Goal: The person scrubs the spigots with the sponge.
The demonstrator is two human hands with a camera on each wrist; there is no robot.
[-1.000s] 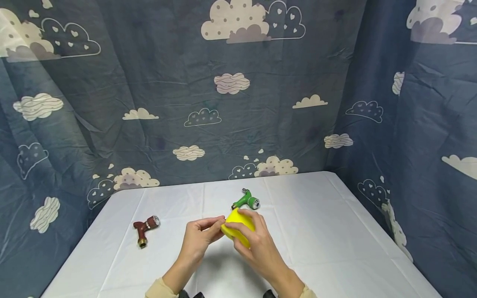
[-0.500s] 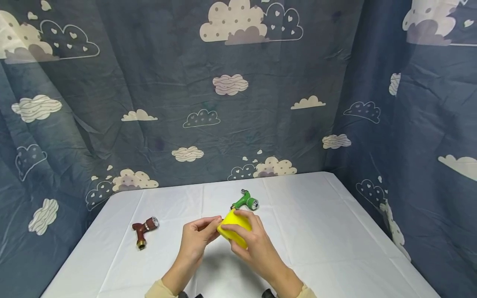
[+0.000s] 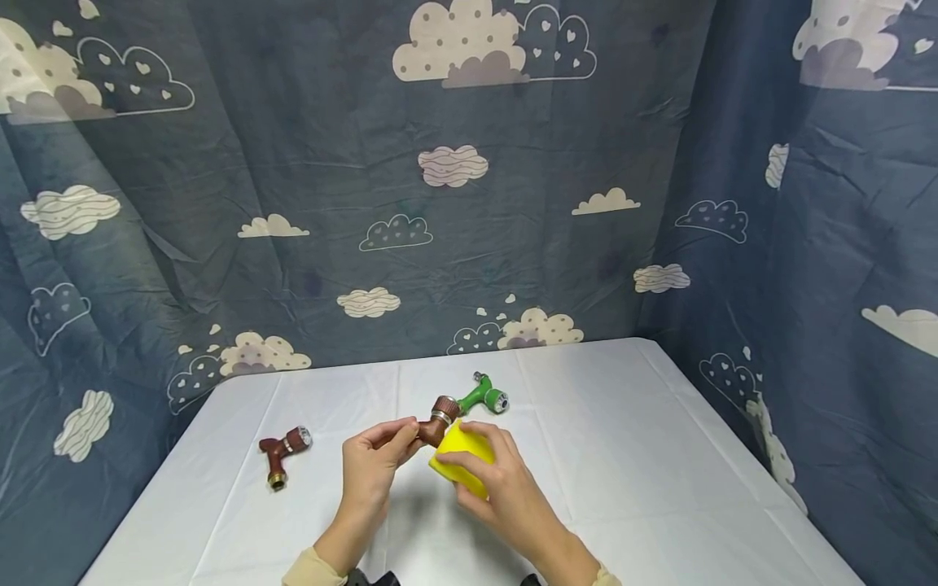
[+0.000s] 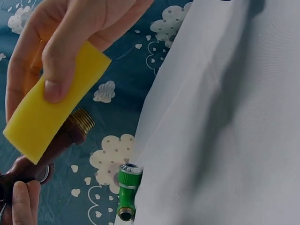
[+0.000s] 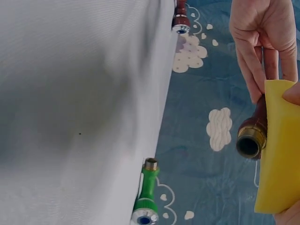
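A brown hose nozzle [image 3: 438, 421] with a brass threaded end is pinched between the thumb and fingers of my left hand [image 3: 374, 468], above the table. My right hand [image 3: 506, 488] grips a yellow sponge [image 3: 463, 460] by its sides. In the left wrist view the sponge [image 4: 56, 103] lies across the nozzle's handle [image 4: 63, 138], covering part of it. From the right wrist, the brass end [image 5: 250, 143] shows beside the sponge [image 5: 281, 150], and the left hand [image 5: 265, 37] holds the nozzle from behind.
Behind the hands lies a green hose nozzle [image 3: 486, 395] on the white-covered table [image 3: 623, 456]. A second brown hose nozzle [image 3: 281, 456] rests at the left. Dark cloud-print curtains [image 3: 322, 163] stand around the back and sides.
The held nozzle, mostly hidden behind the sponge before, now shows its head. My left hand has shifted slightly left, and the sponge has moved slightly down. The nozzles on the table stay put.
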